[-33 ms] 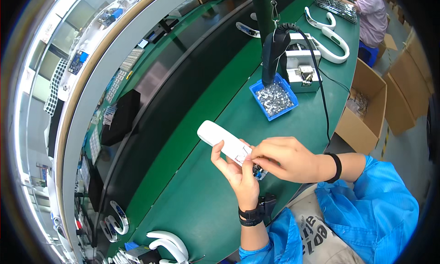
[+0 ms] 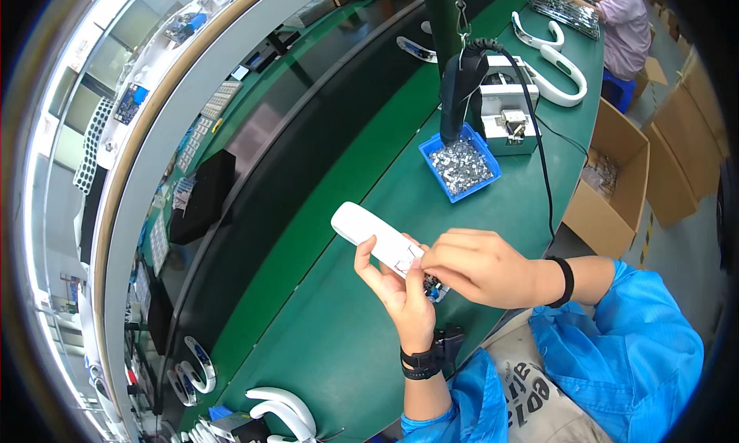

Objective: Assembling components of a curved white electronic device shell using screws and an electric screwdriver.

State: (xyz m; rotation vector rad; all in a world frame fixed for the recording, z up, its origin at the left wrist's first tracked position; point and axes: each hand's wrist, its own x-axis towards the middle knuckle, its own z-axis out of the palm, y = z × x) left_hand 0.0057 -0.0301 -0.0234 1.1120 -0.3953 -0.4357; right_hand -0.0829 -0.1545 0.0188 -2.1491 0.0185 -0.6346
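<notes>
A long white plastic housing (image 2: 371, 229) with a rounded far end lies in my left hand (image 2: 402, 295), whose fingers and thumb wrap its near part. Thin dark wires (image 2: 408, 260) show on its near end. Just below, a small circuit board (image 2: 434, 287) with blue parts sticks out, partly hidden by my hands. My right hand (image 2: 481, 267) is closed in a pinch at that near end, its fingertips beside my left thumb. What the pinch holds is too small and too covered to make out.
Beyond my hands, a blue bin (image 2: 460, 170) of small metal parts stands under a hanging dark power screwdriver (image 2: 456, 96), beside a grey metal device (image 2: 508, 112). Curved white housings (image 2: 566, 77) lie farther back; others (image 2: 285, 412) lie near left. An open carton (image 2: 608, 181) stands right.
The fingers of my right hand have shifted very slightly at the housing's near end. My left hand and the housing stay in place.
</notes>
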